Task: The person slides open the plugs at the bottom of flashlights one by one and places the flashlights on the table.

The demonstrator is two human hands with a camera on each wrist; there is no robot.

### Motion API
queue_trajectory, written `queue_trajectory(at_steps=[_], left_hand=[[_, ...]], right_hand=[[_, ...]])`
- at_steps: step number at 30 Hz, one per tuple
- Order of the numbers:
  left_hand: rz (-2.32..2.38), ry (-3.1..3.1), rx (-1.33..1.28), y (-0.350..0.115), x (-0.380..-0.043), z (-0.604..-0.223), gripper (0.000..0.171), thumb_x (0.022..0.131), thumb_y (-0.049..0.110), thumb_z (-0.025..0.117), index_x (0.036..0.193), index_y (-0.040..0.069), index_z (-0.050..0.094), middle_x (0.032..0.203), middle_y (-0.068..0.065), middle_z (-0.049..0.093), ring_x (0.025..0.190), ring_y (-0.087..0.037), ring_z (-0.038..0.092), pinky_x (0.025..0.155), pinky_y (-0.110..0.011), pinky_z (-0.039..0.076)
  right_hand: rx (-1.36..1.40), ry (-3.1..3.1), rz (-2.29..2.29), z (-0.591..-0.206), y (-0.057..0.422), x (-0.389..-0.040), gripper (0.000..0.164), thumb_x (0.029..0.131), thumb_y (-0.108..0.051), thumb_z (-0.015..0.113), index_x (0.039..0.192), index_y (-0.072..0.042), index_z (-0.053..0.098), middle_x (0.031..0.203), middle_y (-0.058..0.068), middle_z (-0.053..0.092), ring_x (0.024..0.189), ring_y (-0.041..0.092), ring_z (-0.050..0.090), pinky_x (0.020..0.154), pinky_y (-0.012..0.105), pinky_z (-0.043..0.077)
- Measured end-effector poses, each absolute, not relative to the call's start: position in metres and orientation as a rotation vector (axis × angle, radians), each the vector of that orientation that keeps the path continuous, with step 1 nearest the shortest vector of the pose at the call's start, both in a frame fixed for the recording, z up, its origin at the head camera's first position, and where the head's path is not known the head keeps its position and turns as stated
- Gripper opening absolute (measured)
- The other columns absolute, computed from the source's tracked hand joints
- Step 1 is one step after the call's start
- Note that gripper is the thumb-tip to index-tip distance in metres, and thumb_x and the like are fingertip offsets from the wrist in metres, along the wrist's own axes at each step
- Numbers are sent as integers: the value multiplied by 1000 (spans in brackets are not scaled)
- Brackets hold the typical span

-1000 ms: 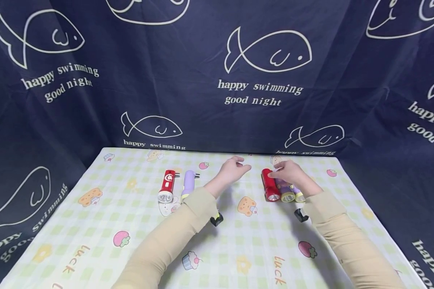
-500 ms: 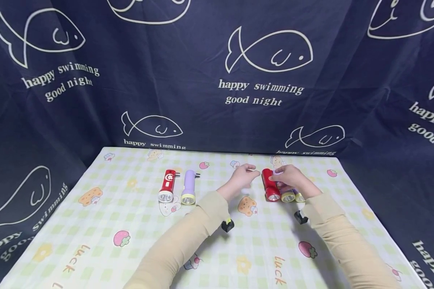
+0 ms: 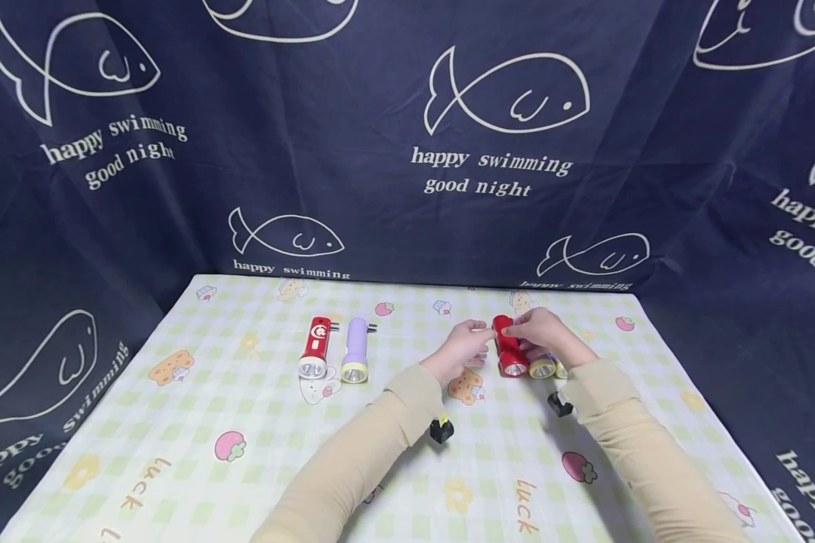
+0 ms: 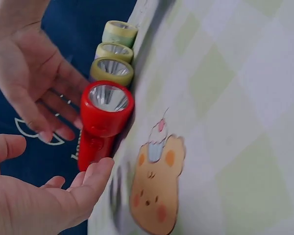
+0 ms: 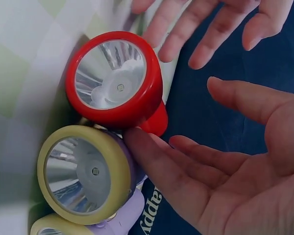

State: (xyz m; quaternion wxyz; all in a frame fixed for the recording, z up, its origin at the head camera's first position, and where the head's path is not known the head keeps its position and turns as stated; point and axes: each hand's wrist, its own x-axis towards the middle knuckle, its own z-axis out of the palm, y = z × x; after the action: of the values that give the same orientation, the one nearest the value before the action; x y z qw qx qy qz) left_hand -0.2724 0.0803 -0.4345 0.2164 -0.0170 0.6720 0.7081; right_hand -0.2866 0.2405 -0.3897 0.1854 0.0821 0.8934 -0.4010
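Observation:
A red flashlight [image 3: 507, 345] lies at the right part of the table, lens toward me. Close on its right lie several flashlights with yellow rims, among them a yellow-rimmed flashlight [image 5: 83, 174]. My left hand [image 3: 460, 349] is at the red flashlight's left side, its fingers extended. From the right, my right hand [image 3: 548, 332] reaches over the row; in the right wrist view, its straight forefinger [image 5: 161, 171] points in between the red flashlight and its neighbour, thumb spread away. Neither hand grips anything. The head view hides part of the row behind the right hand.
On the left of the table lie a red flashlight with a white rim [image 3: 315, 348] and a lilac flashlight [image 3: 356, 351], apart, plug prongs pointing right. A pastel checked cloth [image 3: 197, 400] covers the table. A dark blue curtain [image 3: 373, 151] stands behind.
My left hand has moved right, from the middle of the table to the red flashlight's side, uncovering the lilac flashlight. My right hand stays over the row, slightly lower.

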Motion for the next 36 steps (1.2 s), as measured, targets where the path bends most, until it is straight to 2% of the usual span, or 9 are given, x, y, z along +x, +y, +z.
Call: queue_trajectory(at_steps=[5,11,20,27,32,36], left_hand=[[1953,1823,-68,87,-271,-439,47,93,23,56,135,5,45,127,-21,55,115,-35,56,90,-45,52],[2012,1733,-131,95,-275,-445,50,92,21,57,138,4,43,127,-14,56,114,-34,56,91,-46,51],[2103,1619,-171,103,-278,-453,40,92,14,57,129,1,49,102,-10,62,94,-25,62,84,-39,54],[2102,1673,-194,106,-279,-458,39,91,9,57,128,-1,51,101,-11,64,92,-23,62,82,-37,55],[2096,1711,-192,108,-278,-460,33,88,8,61,119,-2,55,97,-11,64,88,-21,63,81,-36,56],[2123,1699,-198,109,-277,-460,30,86,5,64,115,-4,57,98,-13,66,89,-24,66,82,-38,56]], right_hand=[[242,2520,-1139,-389,239,-287,48,86,-16,64,121,12,46,100,23,62,70,21,65,67,39,58],[235,2543,-1119,-390,239,-289,39,86,-15,64,113,10,51,86,16,64,64,18,64,65,38,58],[236,2537,-1123,-392,242,-292,34,87,-11,62,112,12,53,78,14,62,63,19,63,66,39,59],[253,2531,-1168,-395,242,-294,32,88,-6,60,113,11,52,76,12,61,60,16,61,65,38,59],[242,2516,-1202,-396,244,-296,30,87,-4,59,112,11,52,72,10,61,58,15,61,64,38,59],[248,2494,-1234,-397,244,-295,29,87,-3,59,111,11,52,68,7,60,57,14,61,64,36,59]])
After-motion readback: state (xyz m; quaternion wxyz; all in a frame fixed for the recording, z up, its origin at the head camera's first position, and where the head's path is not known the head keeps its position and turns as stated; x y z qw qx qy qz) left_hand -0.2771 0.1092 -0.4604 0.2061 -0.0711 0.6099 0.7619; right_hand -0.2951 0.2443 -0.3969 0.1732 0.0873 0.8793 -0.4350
